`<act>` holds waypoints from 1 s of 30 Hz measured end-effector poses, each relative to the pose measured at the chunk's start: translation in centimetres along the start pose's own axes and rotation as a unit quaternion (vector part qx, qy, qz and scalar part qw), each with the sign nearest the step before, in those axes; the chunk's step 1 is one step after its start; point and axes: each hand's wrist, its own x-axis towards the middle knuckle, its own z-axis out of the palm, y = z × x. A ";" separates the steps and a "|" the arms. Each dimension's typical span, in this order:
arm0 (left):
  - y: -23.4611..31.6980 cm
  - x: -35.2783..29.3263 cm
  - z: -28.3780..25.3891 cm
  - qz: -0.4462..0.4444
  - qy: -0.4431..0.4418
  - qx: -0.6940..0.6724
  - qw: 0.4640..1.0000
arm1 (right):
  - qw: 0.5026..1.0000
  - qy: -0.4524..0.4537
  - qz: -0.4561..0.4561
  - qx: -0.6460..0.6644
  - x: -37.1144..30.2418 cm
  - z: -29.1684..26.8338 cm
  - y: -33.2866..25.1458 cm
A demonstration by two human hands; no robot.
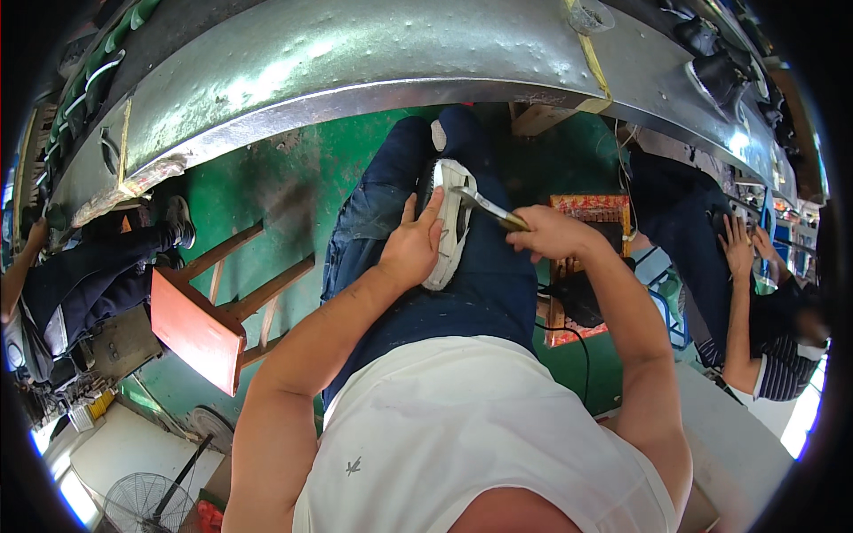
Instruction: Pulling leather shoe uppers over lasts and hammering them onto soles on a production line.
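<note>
Sitting with a white shirt nearest the camera and dark trousers beyond, the person works on a shoe (449,222) laid across the lap, sole side turned up, pale rim showing.

The left hand (410,250) presses against the shoe's left side, thumb stretched along the rim and fingers curled beneath, pinning it to the thigh. The right hand (553,233) is closed in a fist around the handle of a tool (484,207), whose metal tip touches the sole near the far end.

Judgement: the step goes best with the left hand firm and kept back from the tip, short strokes led away from the thumb, which lies close to the tool's path, and the shoe flat on the thigh so it cannot roll.

Room: to the near left stands a red stool (200,324) on the green floor, well apart from the elbow. To the right a co-worker's hand (739,249) works near a patterned box (591,213), close to the right elbow. Far ahead a curved metal bench edge (373,89) overhangs the knees, limiting upward lift.
</note>
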 end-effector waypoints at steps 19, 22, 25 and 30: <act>0.6 -2.9 -1.6 -0.078 -0.046 -0.170 0.981 | 0.984 0.134 -0.114 -0.027 0.0 6.1 0.2; 2.1 -2.2 -3.5 -0.173 -0.122 -0.121 0.970 | 0.979 0.140 -0.108 0.099 -1.7 6.8 1.1; 4.5 -1.5 -8.7 -0.088 -0.118 0.013 0.989 | 0.961 0.182 -0.121 0.171 -2.5 7.1 3.5; 6.9 1.9 -15.1 0.079 0.050 -0.209 0.973 | 0.933 0.191 -0.086 0.291 -3.8 7.1 4.8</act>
